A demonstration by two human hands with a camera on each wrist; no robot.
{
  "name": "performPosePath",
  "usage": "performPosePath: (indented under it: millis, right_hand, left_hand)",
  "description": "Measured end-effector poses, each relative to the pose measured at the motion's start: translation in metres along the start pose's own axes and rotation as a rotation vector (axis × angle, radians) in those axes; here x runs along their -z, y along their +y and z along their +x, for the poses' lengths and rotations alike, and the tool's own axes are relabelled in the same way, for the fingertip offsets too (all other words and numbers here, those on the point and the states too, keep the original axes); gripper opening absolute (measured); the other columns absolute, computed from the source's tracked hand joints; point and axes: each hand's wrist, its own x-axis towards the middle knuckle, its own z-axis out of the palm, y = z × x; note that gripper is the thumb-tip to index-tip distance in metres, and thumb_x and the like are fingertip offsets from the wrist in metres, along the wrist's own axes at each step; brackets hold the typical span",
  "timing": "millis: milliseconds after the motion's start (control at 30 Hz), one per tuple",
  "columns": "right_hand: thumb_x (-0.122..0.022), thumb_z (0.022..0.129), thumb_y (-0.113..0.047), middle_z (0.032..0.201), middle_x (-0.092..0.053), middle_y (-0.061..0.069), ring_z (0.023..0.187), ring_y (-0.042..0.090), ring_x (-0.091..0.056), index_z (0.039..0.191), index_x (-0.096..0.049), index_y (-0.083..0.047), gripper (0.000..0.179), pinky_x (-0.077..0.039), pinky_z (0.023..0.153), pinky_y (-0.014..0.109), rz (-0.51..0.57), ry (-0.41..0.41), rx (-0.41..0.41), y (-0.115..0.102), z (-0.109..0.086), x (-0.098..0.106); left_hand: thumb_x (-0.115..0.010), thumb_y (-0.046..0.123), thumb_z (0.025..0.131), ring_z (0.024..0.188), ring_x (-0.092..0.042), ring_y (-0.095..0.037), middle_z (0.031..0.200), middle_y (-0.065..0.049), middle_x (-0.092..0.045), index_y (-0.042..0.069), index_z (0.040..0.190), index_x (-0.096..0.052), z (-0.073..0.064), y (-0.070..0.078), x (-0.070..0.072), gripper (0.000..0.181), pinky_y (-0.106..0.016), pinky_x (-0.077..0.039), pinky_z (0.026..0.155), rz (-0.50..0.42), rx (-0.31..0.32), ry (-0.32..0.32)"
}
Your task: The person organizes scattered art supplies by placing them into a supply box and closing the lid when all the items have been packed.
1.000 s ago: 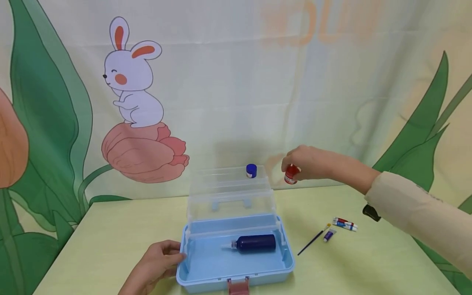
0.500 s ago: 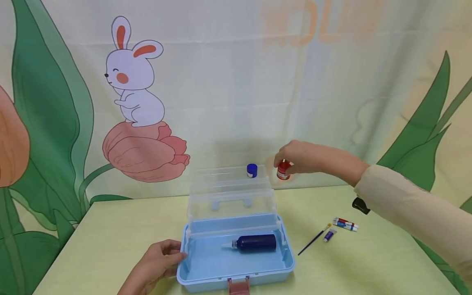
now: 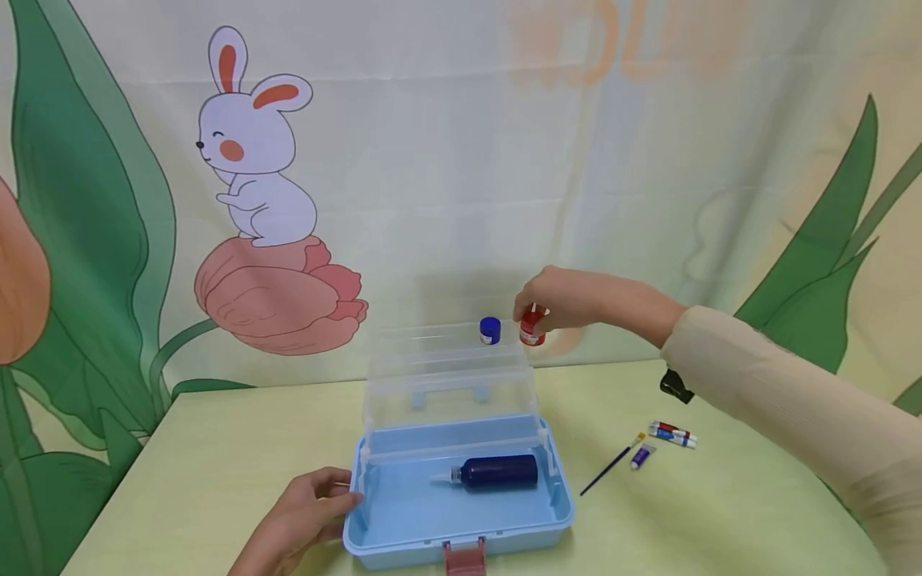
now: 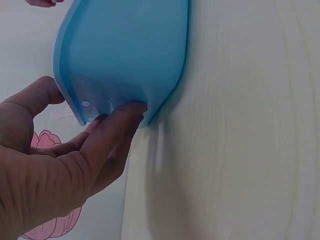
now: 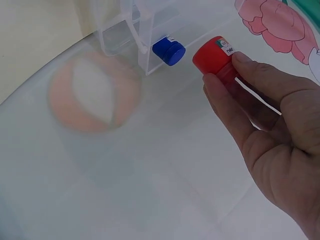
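My right hand (image 3: 565,300) pinches a small red paint jar (image 5: 214,56) by its upper part. It holds the jar in the air, just right of a blue paint jar (image 3: 490,330) that sits on the raised clear tray (image 3: 446,364). The light-blue storage box (image 3: 403,516) stands unfolded on the table. At the box's left end, my left hand (image 3: 306,512) grips the rim and end wall between thumb and fingers, as the left wrist view also shows on the blue wall (image 4: 122,45). A dark blue bottle (image 3: 499,472) with a clear nozzle lies inside the box.
Right of the box lie a paintbrush (image 3: 611,466), a purple paint tube (image 3: 642,457) and red and blue paint tubes (image 3: 673,434). A pink latch (image 3: 465,558) hangs at the box's front. Behind the table (image 3: 238,448) hangs a printed rabbit curtain (image 3: 403,184).
My right hand has carried the red paint jar leftward and slightly up, closer to the blue jar. The left hand stays on the box.
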Motion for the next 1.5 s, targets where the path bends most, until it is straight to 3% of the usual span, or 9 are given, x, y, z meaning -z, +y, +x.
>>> performPosePath:
  millis: [233, 567, 867, 1100, 1500]
  right_hand:
    - [-0.073, 0.092, -0.003, 0.112, -0.073, 0.008, 0.102, 0.025, -0.067, 0.118, -0.072, -0.003, 0.026, -0.057, 0.088, 0.033, 0.012, -0.025, 0.012, -0.005, 0.008, 0.004]
    - [-0.077, 0.089, 0.0, 0.108, -0.073, 0.008, 0.099, 0.025, -0.066, 0.109, -0.075, -0.004, 0.021, -0.057, 0.086, 0.032, 0.013, 0.014, 0.021, -0.006, 0.02, 0.002]
    - [-0.076, 0.087, 0.005, 0.108, -0.074, 0.01, 0.099, 0.025, -0.065, 0.109, -0.075, -0.001, 0.023, -0.056, 0.088, 0.033, -0.002, 0.05, -0.037, -0.001, 0.033, 0.001]
    - [-0.071, 0.086, 0.012, 0.114, -0.072, 0.015, 0.106, 0.031, -0.064, 0.113, -0.074, 0.002, 0.029, -0.057, 0.09, 0.036, 0.0, 0.116, -0.136, 0.011, 0.043, 0.009]
    - [-0.07, 0.088, 0.011, 0.12, -0.069, 0.013, 0.107, 0.028, -0.061, 0.117, -0.074, 0.0, 0.032, -0.056, 0.091, 0.034, 0.029, 0.05, -0.182, 0.003, 0.067, 0.012]
  left_hand:
    - [-0.07, 0.003, 0.093, 0.091, -0.068, -0.024, 0.112, -0.02, -0.062, -0.011, 0.131, -0.054, 0.002, 0.0, 0.0, 0.044, -0.044, -0.061, 0.078, 0.005, 0.019, -0.013]
    - [-0.07, 0.009, 0.094, 0.092, -0.07, -0.026, 0.117, -0.022, -0.062, -0.011, 0.136, -0.05, 0.003, 0.001, 0.002, 0.05, -0.043, -0.061, 0.079, 0.041, 0.046, -0.028]
    - [-0.07, 0.008, 0.095, 0.091, -0.07, -0.026, 0.117, -0.023, -0.062, -0.011, 0.135, -0.051, 0.004, -0.001, 0.0, 0.049, -0.044, -0.061, 0.079, 0.036, 0.052, -0.024]
    - [-0.071, 0.007, 0.094, 0.089, -0.07, -0.024, 0.115, -0.022, -0.062, -0.011, 0.135, -0.05, 0.005, -0.004, -0.003, 0.05, -0.043, -0.062, 0.078, 0.028, 0.046, -0.016]
    - [-0.072, 0.005, 0.093, 0.091, -0.07, -0.025, 0.114, -0.021, -0.062, -0.011, 0.134, -0.052, 0.002, -0.006, -0.007, 0.049, -0.044, -0.061, 0.078, 0.011, 0.043, -0.004]
